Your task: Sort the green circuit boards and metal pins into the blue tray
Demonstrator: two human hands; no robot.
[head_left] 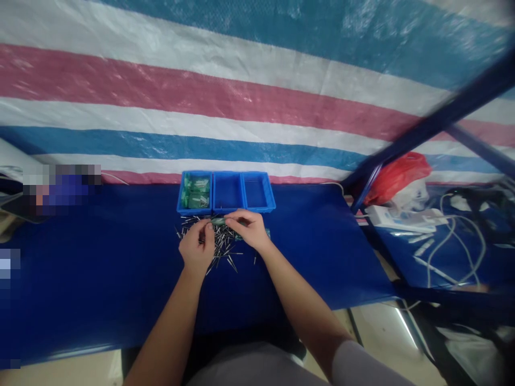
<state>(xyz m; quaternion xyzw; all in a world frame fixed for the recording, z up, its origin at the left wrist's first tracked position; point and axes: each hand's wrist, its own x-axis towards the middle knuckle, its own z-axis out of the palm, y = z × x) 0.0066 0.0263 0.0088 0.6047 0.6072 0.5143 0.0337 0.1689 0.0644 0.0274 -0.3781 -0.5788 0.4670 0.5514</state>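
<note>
My left hand (198,245) and my right hand (250,229) meet over a pile of thin metal rods (222,247) on the blue table. Between the fingertips of both hands is a small greenish clear packet (218,221), pinched at its two ends. What is inside the packet is too small to make out. Just behind the hands stand three joined blue bins. Green packets lie in the left bin (195,210); the middle bin (227,208) and the right bin (259,207) show bare floors. Another greenish piece (267,234) lies partly hidden beside my right hand.
A striped plastic sheet (225,104) hangs behind the table (322,252). On the right, a dark blue metal frame (396,145) rises by a red bag (402,174), a white power strip (396,217) and loose cables (478,252). Blurred items lie at the far left.
</note>
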